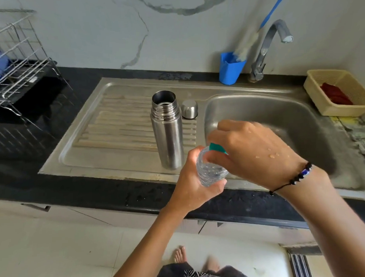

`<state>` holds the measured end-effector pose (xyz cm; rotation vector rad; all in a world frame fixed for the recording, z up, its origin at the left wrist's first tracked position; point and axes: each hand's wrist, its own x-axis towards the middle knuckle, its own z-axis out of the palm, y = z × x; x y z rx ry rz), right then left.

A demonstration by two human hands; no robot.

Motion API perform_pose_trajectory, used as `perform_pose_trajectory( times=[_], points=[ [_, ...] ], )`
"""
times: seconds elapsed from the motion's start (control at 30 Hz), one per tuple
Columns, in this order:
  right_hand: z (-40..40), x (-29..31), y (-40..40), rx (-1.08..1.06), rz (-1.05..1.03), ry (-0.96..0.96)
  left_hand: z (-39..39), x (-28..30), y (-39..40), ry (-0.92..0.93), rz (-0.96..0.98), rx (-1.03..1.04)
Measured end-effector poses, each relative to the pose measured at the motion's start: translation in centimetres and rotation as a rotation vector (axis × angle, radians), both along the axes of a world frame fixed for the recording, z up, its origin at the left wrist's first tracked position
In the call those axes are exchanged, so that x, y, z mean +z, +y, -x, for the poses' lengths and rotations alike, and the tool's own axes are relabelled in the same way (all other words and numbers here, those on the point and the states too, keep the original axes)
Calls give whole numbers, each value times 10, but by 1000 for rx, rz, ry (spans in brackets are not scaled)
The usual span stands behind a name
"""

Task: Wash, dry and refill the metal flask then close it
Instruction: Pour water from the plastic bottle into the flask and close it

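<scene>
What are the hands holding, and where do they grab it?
A clear plastic water bottle. The left hand grips its body; the right hand grips its green cap. The metal flask stands unheld.

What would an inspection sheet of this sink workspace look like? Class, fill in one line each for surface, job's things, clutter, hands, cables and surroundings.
Surface: steel drainboard, wet black counter.
Job's things: metal flask upright and open on the drainboard; flask cap just behind it; plastic water bottle with green cap.
Clutter: blue brush holder, basket with red cloth.
Hands: left hand grips the bottle; right hand holds its cap.
Cables: nothing seen.
Surroundings: tap, dish rack, marble wall.
</scene>
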<state>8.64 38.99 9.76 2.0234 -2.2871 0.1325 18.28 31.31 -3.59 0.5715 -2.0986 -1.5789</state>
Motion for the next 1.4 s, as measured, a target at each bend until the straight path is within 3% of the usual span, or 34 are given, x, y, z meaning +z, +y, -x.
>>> perform_pose_trajectory(
  times=[0.17, 0.3, 0.4, 0.57, 0.7, 1.0, 1.13, 1.3, 1.4],
  points=[
    [18, -2, 9, 257, 207, -94, -4, 2, 1, -13, -49, 16],
    [44, 1, 17, 108, 425, -307, -7, 1, 3, -32, -69, 51],
    [63, -45, 1, -48, 323, -324, -10, -1, 5, -17, -48, 126],
    [61, -148, -23, -152, -94, -396, -15, -1, 7, -15, 6, 186],
    [66, -187, -27, -107, -150, -381, -19, 1, 11, -27, 11, 212],
    [70, -186, -27, -21, -194, -372, -23, 3, 13, -32, 16, 225],
    [73, -172, -20, 18, -94, -408, -22, 4, 14, -40, 51, 226],
    [48, -138, 10, 229, 51, -830, -19, 6, 13, -110, 260, 277],
    [30, -144, 22, 157, 54, -968, -19, 11, 16, -149, 247, 272]
  ],
)
